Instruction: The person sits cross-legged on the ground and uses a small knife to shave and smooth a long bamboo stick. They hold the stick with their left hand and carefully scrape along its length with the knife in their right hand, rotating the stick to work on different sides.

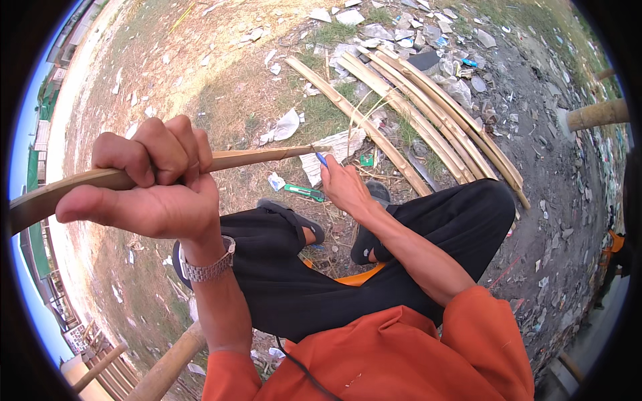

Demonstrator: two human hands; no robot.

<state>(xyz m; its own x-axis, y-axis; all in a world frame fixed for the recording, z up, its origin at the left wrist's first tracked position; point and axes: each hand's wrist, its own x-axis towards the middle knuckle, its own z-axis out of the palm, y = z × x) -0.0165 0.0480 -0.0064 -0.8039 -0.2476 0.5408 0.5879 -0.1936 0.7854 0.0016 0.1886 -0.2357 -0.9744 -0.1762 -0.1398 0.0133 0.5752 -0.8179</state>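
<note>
My left hand (157, 180), a metal-banded watch on its wrist, is raised at the left with its fingers wrapped round a long split bamboo strip (257, 156). The strip runs from the left rim to its narrow end near my right hand (346, 186). Pinched in my right fingers is a slim blue pen (321, 159), its tip close to or touching the strip's end; I cannot tell which. Below that end lies a worn whitish board (344, 144) on the ground. A green box cutter (304, 192) rests between my feet and the board.
Several split bamboo strips (401, 107) lie beyond my right knee, with a dark flat blade-like piece (422, 172) beside them. Scraps of litter (285, 127) cover the dirt and grass. Bamboo poles stand at the lower left (170, 364) and right (597, 115).
</note>
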